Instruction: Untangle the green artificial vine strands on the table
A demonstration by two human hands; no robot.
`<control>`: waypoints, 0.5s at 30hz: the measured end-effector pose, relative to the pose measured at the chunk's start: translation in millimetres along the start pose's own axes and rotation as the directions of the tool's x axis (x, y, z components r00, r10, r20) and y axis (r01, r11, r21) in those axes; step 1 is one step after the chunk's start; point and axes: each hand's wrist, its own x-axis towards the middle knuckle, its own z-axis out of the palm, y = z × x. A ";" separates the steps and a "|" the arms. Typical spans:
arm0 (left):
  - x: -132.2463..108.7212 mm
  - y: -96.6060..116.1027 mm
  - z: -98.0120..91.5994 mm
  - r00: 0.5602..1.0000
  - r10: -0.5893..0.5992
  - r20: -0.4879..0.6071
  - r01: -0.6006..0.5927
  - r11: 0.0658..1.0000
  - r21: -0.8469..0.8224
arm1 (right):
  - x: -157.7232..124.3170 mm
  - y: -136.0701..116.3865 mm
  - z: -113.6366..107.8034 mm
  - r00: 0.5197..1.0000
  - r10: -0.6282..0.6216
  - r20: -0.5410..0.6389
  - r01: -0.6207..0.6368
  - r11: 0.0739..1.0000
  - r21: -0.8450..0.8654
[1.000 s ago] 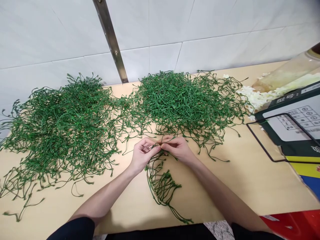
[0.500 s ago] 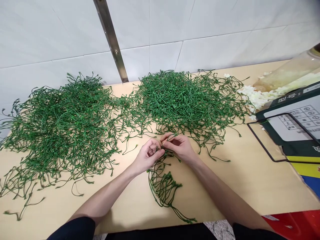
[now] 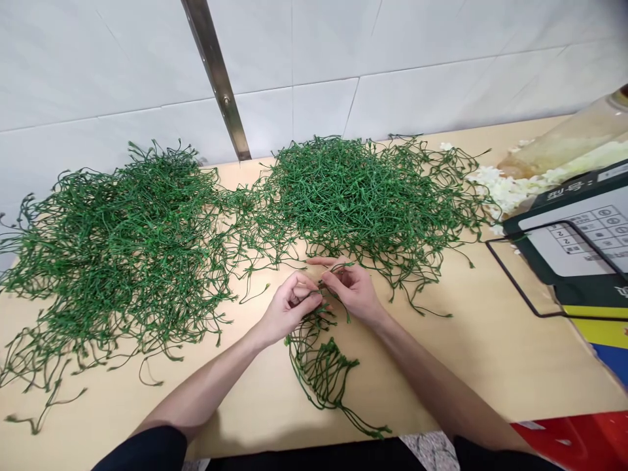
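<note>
My left hand (image 3: 296, 302) is closed in a pinch on a bunch of thin green plastic stems (image 3: 328, 373). The bunch hangs down from that hand and spreads over the table toward me. Close beside it, my right hand (image 3: 352, 289) pinches a green stem between thumb and forefinger, its other fingers partly extended. The fingertips of both hands nearly meet, and the exact spot where the stems come together is mostly hidden by them. Behind my hands lies a large tangled pile of the same stems (image 3: 353, 196).
A second stem pile (image 3: 122, 255) covers the left of the wooden table (image 3: 481, 340). To the right are white flower pieces (image 3: 510, 190), a clear bottle (image 3: 564, 140), a dark box with a label (image 3: 583, 248) and a black wire frame (image 3: 520, 288). A tiled wall (image 3: 417, 98) stands behind.
My right hand's fingers have opened out slightly and drawn a little apart from the left. The left hand keeps its pinch; the hanging bunch has shifted only slightly.
</note>
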 end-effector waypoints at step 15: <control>2.6 3.3 -1.2 0.991 -0.126 0.055 0.118 0.985 0.125 | -1.2 4.2 -2.3 0.982 -0.186 0.036 0.185 0.982 0.025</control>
